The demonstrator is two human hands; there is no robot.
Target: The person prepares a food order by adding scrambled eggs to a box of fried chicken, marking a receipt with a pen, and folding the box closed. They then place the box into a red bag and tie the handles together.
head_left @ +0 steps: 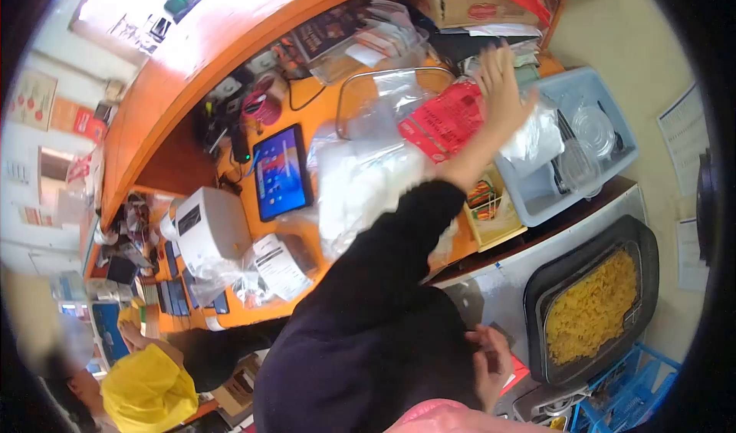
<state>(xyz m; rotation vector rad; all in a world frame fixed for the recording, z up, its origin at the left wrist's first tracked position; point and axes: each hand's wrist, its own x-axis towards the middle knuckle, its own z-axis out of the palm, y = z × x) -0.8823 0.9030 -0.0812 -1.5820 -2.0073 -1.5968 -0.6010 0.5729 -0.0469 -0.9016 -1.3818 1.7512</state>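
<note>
My left hand (502,94) reaches over the far right part of the orange counter, with its fingers stretched out. Below its wrist lies a red printed packet (445,122), beside clear plastic bags (364,184) in a pile. A light-blue bin (529,207) with clear plastic lids and bags stands just right of the hand. My right hand (492,362) is low, near my body, its fingers loosely bent and apart. A red flat thing (518,373) shows right behind it.
A tablet (280,172) and a white printer (211,230) stand on the counter (303,95). A yellow box (498,233) with small packets sits near the bin. Yellow chips fill a black-rimmed tray (594,306) at right. Another person in a yellow cap (149,387) works at lower left.
</note>
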